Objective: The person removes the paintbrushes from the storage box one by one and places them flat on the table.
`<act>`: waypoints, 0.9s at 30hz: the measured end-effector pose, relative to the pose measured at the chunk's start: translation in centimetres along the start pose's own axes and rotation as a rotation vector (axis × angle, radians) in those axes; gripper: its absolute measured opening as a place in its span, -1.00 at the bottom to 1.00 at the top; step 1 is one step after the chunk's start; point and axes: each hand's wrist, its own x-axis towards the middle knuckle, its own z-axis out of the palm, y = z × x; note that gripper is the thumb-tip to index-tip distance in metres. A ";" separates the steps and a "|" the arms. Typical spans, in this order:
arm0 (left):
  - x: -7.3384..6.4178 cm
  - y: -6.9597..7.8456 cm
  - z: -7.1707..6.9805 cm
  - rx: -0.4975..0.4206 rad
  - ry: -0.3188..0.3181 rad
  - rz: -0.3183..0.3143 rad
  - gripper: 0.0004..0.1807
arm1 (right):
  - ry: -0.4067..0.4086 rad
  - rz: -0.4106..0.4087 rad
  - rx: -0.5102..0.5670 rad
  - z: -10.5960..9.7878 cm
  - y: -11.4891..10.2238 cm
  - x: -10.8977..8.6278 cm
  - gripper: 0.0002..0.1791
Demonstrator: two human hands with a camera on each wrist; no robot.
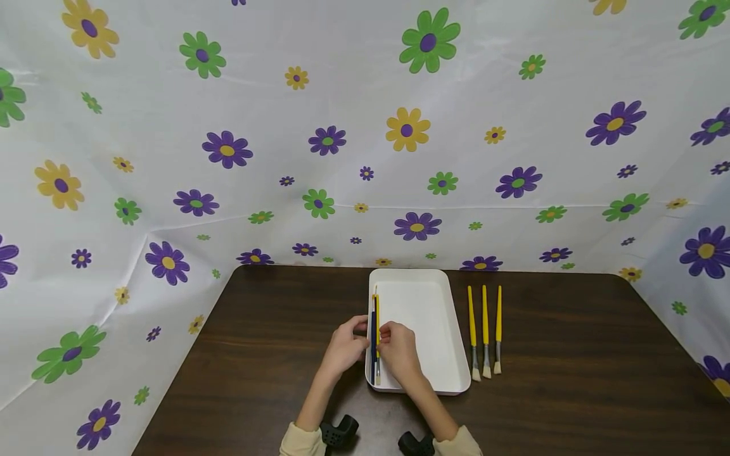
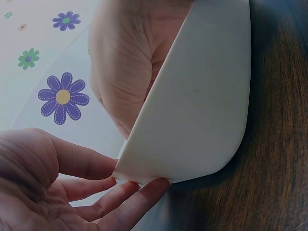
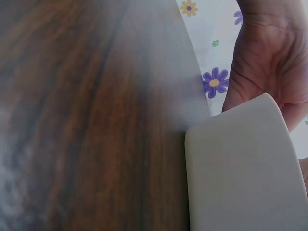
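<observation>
In the head view, a white tray point(image 1: 422, 329) lies lengthwise on the table. Along its inner left side are a slim dark-blue-handled paintbrush point(image 1: 373, 335) and, beside it, a yellow-handled paintbrush point(image 1: 378, 307) with its bristles toward me. My right hand point(image 1: 399, 348) reaches into the tray and pinches the yellow paintbrush near mid-handle; the tray wall hides those fingertips in the right wrist view. At the tray's left rim, my left hand point(image 1: 345, 345) holds the edge. The left wrist view shows its fingers point(image 2: 130, 202) against the outer wall and its thumb at the rim.
Right of the tray, three yellow-handled paintbrushes point(image 1: 485, 329) lie side by side, pale bristles toward me. The dark wooden table point(image 1: 570, 354) extends to both sides. A white flowered cloth point(image 1: 353, 95) hangs behind the table and round its sides.
</observation>
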 end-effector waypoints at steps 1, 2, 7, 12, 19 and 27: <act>0.0 0.0 0.0 -0.001 0.001 0.002 -0.41 | 0.008 -0.009 -0.004 0.0 0.0 0.0 -0.78; 0.0 0.0 0.0 0.000 0.001 0.003 -0.41 | 0.014 -0.015 -0.007 0.1 0.0 0.0 -0.79; -0.1 0.0 0.0 0.013 0.000 -0.002 -0.42 | 0.038 -0.009 -0.037 0.3 -0.1 0.1 -0.81; -0.1 0.1 0.0 0.021 -0.004 0.001 -0.40 | 0.019 0.037 -0.118 0.5 -0.4 0.4 -0.81; -0.3 0.3 0.0 0.010 -0.005 0.014 -0.40 | -0.044 0.128 -0.191 0.5 -1.3 0.8 -0.81; -0.2 0.1 0.1 0.026 -0.006 -0.003 -0.37 | -0.071 0.091 -0.246 0.4 -1.3 0.5 -0.74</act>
